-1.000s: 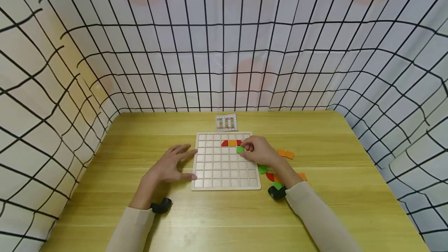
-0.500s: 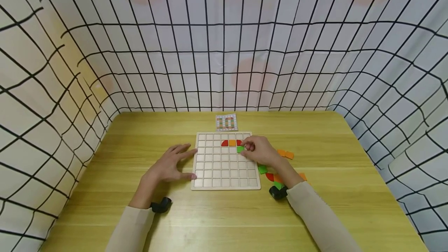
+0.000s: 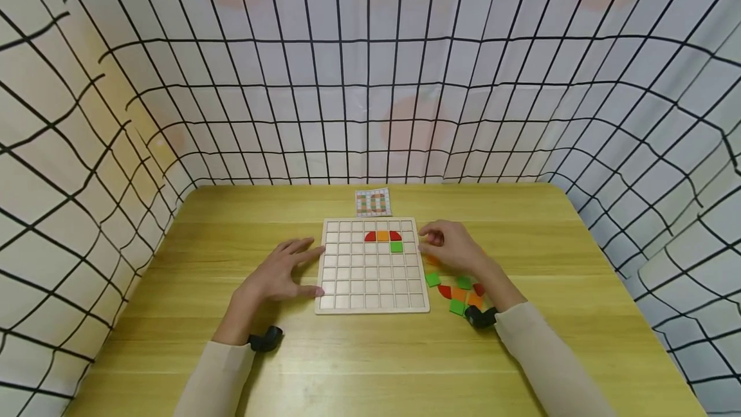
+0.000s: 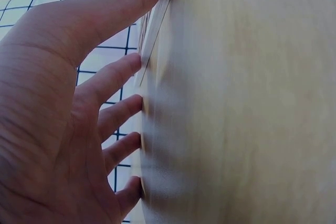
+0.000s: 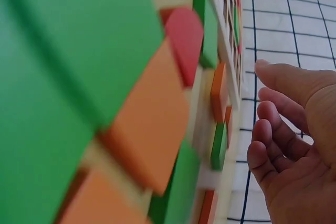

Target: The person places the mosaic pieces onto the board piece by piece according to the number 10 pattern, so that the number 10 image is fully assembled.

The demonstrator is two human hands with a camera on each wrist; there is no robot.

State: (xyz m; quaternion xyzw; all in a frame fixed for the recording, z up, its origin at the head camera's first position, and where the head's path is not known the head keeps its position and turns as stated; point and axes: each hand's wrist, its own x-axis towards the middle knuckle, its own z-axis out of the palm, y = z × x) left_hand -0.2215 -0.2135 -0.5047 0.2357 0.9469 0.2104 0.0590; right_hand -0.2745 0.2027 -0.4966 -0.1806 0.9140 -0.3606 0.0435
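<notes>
"Hands?"

"Left hand (image 3: 279,275): spread wide, thumb and a fingertip against the left edge of the board (image 3: 345,273). Right hand (image 3: 454,246): loosely curled, no tile visible in it, just off the right edge."

"Tiles?"

"Toward the far side, an orange square (image 3: 383,236) between two red quarter-rounds (image 3: 370,237); a green square (image 3: 396,247) just near of the right one. Right of the board, loose tiles (image 3: 457,306)."

"Doing it well?"

"Probably best to brace left, pinch by the sides, seat flat."

"Textures?"

"Smooth, thick tiles; pale, wood-looking, ridged board."

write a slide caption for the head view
Left grip touching a gridded board with four tiles; right grip beside it, loose tiles nearby and a patterned card beyond.
</notes>
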